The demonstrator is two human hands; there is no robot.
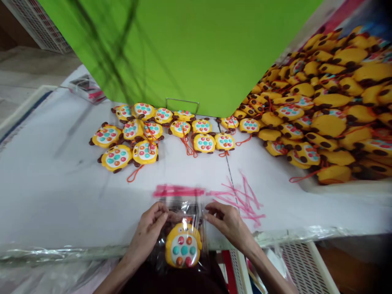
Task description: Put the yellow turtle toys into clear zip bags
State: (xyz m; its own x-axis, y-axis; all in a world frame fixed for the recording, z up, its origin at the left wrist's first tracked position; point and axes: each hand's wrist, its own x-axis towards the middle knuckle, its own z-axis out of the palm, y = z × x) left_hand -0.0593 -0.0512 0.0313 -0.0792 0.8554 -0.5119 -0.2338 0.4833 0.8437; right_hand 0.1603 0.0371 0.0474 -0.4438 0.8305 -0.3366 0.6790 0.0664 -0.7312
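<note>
The left hand [148, 228] pinches the left side of a clear, flat plastic bag [186, 207] between thumb and forefinger. The right hand's [231, 224] thumb and curled fingers are only narrowly apart at the opposite side; whether they grip film, I cannot tell. The hands probably flank the bag to keep it flat and spread.

Inside sits one rounded yellow animal-shaped toy [183, 250], its white panel facing up with seven raised buttons (three teal, two pink, two orange, by my count). It lies at the table's near edge, close to the body.

A bright pink band [179, 190] runs just beyond the bag; thin pink streaks [245, 200], too crossed to count, lie to its right.

Farther out, about fifteen matching yellow toys [116, 158] rest on the white tabletop [76, 192], mostly buttons up, likely laid out within easy reach. One large green panel [190, 53] rises behind them. To the right, a heap of yellow toys [327, 126], beyond counting, fills a pale, low-rimmed tray [346, 187].
</note>
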